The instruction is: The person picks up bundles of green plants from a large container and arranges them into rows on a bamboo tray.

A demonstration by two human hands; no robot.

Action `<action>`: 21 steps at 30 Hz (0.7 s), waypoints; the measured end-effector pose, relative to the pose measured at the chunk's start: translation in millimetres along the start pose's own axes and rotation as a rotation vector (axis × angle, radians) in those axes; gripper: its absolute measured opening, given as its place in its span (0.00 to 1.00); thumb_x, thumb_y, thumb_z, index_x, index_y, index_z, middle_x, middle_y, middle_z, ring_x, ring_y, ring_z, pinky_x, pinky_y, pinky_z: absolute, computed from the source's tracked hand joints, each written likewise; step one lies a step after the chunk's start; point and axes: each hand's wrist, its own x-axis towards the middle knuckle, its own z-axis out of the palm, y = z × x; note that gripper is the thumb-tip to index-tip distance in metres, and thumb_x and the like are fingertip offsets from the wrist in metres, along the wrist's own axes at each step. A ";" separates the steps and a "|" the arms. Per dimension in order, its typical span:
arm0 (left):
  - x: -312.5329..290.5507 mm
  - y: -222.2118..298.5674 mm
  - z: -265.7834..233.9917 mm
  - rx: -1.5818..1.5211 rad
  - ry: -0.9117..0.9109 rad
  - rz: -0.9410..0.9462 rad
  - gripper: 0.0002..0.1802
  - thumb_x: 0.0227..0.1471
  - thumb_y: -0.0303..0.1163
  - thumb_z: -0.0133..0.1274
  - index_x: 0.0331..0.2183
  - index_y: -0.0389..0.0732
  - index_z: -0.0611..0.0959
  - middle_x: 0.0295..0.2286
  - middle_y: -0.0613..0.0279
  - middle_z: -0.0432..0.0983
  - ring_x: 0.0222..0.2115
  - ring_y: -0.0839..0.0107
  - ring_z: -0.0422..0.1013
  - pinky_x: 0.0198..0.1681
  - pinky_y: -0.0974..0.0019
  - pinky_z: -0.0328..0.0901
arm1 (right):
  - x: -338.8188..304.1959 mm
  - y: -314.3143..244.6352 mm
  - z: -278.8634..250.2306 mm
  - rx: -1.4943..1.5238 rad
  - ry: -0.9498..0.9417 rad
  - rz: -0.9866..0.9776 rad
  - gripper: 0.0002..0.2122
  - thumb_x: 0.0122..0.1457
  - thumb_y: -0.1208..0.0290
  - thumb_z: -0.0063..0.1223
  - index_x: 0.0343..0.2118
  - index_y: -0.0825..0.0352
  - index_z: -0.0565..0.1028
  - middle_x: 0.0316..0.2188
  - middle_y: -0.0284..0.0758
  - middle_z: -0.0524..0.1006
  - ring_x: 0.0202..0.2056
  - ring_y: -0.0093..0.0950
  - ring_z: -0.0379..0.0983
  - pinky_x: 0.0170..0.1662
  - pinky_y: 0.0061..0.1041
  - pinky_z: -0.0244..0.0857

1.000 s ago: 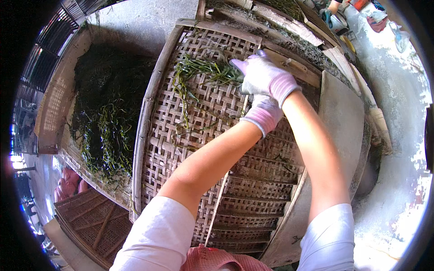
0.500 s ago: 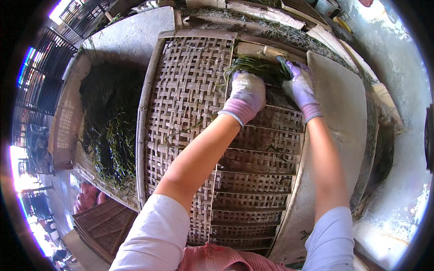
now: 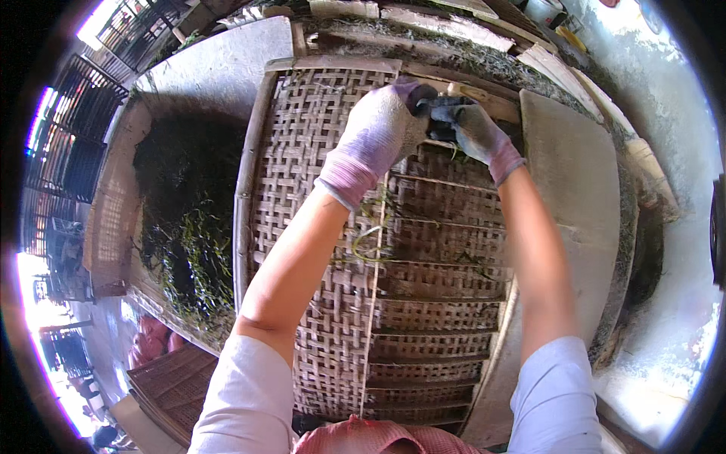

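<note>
Both my hands wear purple-and-white knitted gloves with dark fingertips, and they meet above the far end of a woven bamboo rack (image 3: 318, 151). My left hand (image 3: 386, 125) is closed, its palm turned away from view, so its contents are hidden. Against its fingertips, my right hand (image 3: 473, 129) has its fingers curled in; what they grip, if anything, cannot be made out. A thin green strand (image 3: 368, 236) lies loose on the weave below my hands. Thin crosswise slats (image 3: 427, 333) divide the right half of the rack, with a light cord along its middle.
Left of the rack, a trough holds a dark heap of wet green leaves (image 3: 200, 242). A pale smooth slab (image 3: 571, 181) borders the right side. Brown woven trays (image 3: 174, 386) are stacked at lower left. Pale boards (image 3: 446, 29) with plant scraps line the far edge.
My left hand has moved left and slightly away, turning over; my right hand has shifted left to meet it. The green bunch between them no longer shows. The view has shifted slightly.
</note>
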 end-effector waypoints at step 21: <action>47.2 -30.2 91.0 0.594 -0.171 0.087 0.37 0.51 0.44 0.46 0.60 0.51 0.53 0.60 0.52 0.44 0.60 0.53 0.44 0.62 0.55 0.38 | -71.1 -79.8 20.1 -1.161 0.498 -0.497 0.19 0.53 0.77 0.50 0.50 0.57 0.70 0.52 0.35 0.68 0.51 0.32 0.64 0.56 0.28 0.56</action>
